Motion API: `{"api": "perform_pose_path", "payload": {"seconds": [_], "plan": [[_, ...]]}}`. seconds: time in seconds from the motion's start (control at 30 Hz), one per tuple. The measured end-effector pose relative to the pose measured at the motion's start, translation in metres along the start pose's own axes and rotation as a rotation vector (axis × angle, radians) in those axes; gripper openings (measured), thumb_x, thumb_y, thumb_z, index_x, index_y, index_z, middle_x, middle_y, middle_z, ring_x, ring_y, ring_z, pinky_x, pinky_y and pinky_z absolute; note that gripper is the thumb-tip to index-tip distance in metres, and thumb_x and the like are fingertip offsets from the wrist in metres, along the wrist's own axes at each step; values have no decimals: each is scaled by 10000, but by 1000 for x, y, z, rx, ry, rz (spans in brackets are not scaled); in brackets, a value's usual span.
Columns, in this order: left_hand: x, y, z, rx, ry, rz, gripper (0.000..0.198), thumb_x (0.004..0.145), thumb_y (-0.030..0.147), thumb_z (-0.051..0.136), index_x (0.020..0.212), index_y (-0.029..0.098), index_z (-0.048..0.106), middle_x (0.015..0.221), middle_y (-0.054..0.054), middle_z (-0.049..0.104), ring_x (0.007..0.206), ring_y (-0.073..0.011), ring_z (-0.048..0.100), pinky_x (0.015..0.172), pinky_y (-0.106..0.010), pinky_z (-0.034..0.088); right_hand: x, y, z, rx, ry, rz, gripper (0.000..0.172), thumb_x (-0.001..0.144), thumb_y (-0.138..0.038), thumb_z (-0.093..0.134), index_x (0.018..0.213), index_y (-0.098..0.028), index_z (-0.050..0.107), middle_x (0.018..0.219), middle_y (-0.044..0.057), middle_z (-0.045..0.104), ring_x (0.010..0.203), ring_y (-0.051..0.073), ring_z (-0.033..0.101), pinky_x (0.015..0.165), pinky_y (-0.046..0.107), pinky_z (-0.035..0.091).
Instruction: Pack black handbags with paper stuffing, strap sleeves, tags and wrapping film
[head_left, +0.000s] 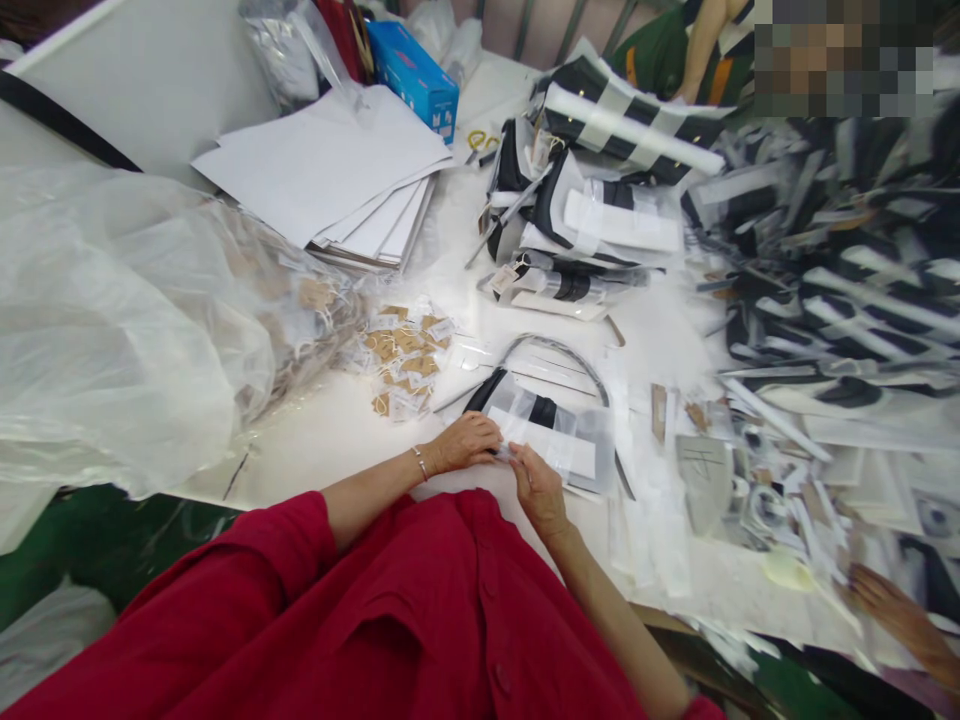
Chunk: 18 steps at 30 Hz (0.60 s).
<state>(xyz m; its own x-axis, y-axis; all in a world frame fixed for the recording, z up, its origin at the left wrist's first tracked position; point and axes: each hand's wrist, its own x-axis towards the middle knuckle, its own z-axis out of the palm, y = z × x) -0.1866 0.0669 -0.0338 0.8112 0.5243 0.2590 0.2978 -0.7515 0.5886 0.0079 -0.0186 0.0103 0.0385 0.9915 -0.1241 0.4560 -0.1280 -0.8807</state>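
A black and white handbag [541, 410], partly covered with clear plastic and white sheet, lies on the table in front of me. Its grey strap [551, 342] arches away at the far side. My left hand [466, 440] has its fingers closed on the bag's near left edge. My right hand [540, 488] pinches the same edge, its fingertips almost meeting the left ones. The small part between the fingertips is mostly hidden. Left of the bag lies a pile of brown cardboard tags [405, 350] with white strings.
More wrapped handbags [592, 215] lie beyond, and a large blurred heap [847, 260] fills the right. White boards [337, 165], a blue box [414, 78], yellow-handled scissors [478, 140] and plastic sheeting [127, 320] are left and back. Another person's hand [885, 605] is at lower right.
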Motion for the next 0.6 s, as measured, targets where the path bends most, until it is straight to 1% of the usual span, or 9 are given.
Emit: {"api": "perform_pose_path", "payload": {"seconds": [0.1, 0.2, 0.27, 0.33, 0.4, 0.43, 0.53, 0.6], "plan": [[0, 7, 1, 27, 22, -55, 354, 873, 549, 578, 969, 212, 636, 1062, -70, 667, 1082, -221, 552, 1008, -393, 350, 7, -6, -6, -34, -69, -30, 173, 867, -369, 601, 969, -281, 711, 1155, 51, 704, 1113, 245, 630, 1102, 437, 398], [2, 16, 7, 74, 51, -137, 447, 848, 607, 574, 984, 185, 625, 999, -80, 652, 1022, -229, 556, 994, -407, 352, 14, -11, -8, -83, -97, -41, 181, 872, -366, 598, 994, -285, 703, 1196, 49, 690, 1111, 239, 630, 1030, 388, 454], [4, 20, 11, 100, 59, -168, 423, 874, 584, 551, 954, 174, 623, 930, -66, 641, 969, -215, 558, 979, -396, 356, 19, -13, -8, -162, -114, -83, 192, 893, -360, 572, 1021, -283, 693, 1209, 46, 685, 1082, 222, 642, 967, 339, 483], [7, 22, 13, 126, 58, -191, 368, 914, 525, 526, 901, 170, 620, 879, -52, 627, 923, -199, 553, 952, -379, 361, 24, -13, -8, -298, -109, -150, 233, 939, -347, 502, 1074, -263, 672, 1186, 55, 694, 1035, 198, 655, 877, 284, 500], [9, 22, 14, 148, 49, -218, 331, 942, 466, 507, 843, 169, 615, 846, -42, 615, 892, -189, 544, 929, -370, 360, 30, -11, -9, -459, -79, -220, 287, 983, -335, 417, 1106, -224, 651, 1109, 72, 714, 966, 177, 666, 781, 243, 491], [10, 23, 14, 154, 43, -232, 325, 950, 446, 502, 820, 169, 613, 833, -38, 610, 881, -186, 538, 920, -367, 358, 33, -10, -9, -532, -62, -250, 309, 998, -333, 384, 1090, -206, 650, 1045, 74, 723, 914, 168, 669, 731, 231, 476], [15, 24, 13, 161, 43, -273, 331, 970, 407, 472, 782, 174, 613, 806, -30, 600, 849, -180, 523, 882, -358, 355, 42, -8, -11, -687, -23, -295, 373, 1018, -355, 334, 919, -190, 653, 818, 45, 704, 720, 139, 638, 606, 225, 402], [18, 26, 13, 171, 56, -312, 322, 980, 372, 451, 782, 176, 611, 798, -30, 596, 839, -182, 517, 851, -353, 356, 48, -6, -12, -737, -23, -287, 408, 1022, -371, 324, 817, -197, 630, 716, 23, 664, 638, 126, 595, 570, 234, 354]]}}
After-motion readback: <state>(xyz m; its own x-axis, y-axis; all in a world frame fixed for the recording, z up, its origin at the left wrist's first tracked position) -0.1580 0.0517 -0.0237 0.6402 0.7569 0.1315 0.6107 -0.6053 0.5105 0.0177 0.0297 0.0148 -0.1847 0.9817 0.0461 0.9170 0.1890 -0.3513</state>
